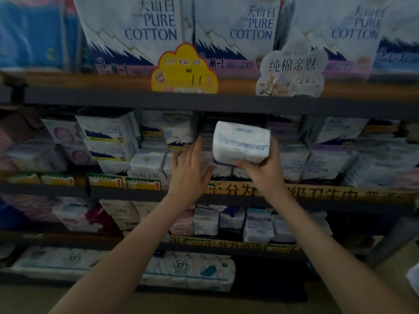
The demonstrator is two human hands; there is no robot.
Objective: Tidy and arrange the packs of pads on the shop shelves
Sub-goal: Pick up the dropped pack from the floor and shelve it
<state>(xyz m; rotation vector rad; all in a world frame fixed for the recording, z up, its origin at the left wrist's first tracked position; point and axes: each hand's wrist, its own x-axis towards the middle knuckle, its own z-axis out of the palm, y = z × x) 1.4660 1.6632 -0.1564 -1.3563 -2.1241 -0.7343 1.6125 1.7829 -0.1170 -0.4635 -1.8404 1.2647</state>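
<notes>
One white pack (pixel 241 142) gripped in the right hand (pixel 265 171) — the left hand (pixel 190 168) rests straight-fingered against the shelved packs (pixel 179 132).

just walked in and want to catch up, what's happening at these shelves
A person is tidying packs of pads on a shop shelf. Their right hand holds a white pack up in front of a dark gap in the row; it is not set down yet. Their left hand reaches to the stacked packs just left of that gap, fingers straight against them.
</notes>
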